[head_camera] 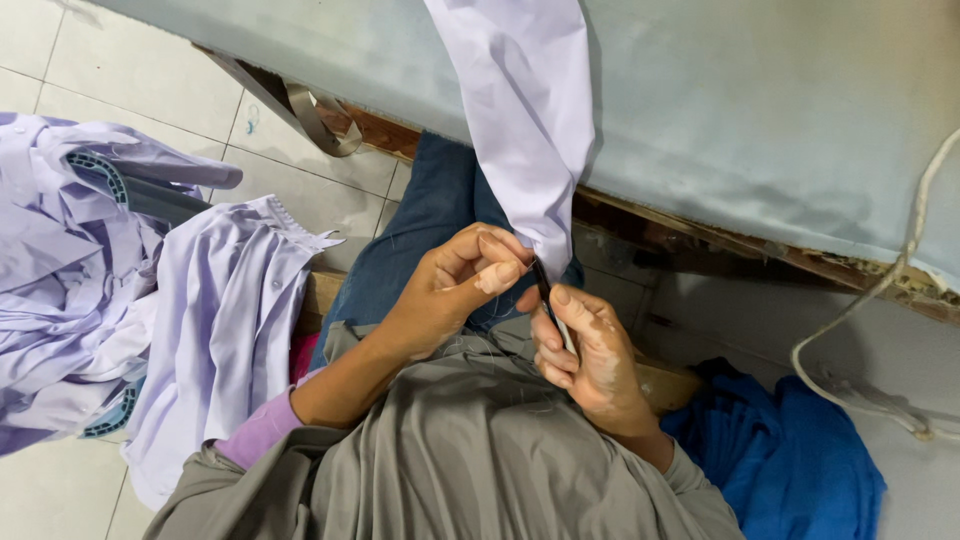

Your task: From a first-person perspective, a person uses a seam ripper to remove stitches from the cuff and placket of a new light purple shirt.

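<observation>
Sleeve (525,130) tip is pinched by left hand (455,290); small dark tool (548,295) is gripped in right hand (590,360), w/ sleeve hung off table (760,110).

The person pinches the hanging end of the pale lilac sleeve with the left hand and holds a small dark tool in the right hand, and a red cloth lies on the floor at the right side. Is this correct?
Nearly. The cloth on the floor at the right is blue, not red, as the head view shows. The rest holds: the left hand pinches the hanging end of the pale lilac sleeve, and the right hand holds a small dark tool.
</observation>
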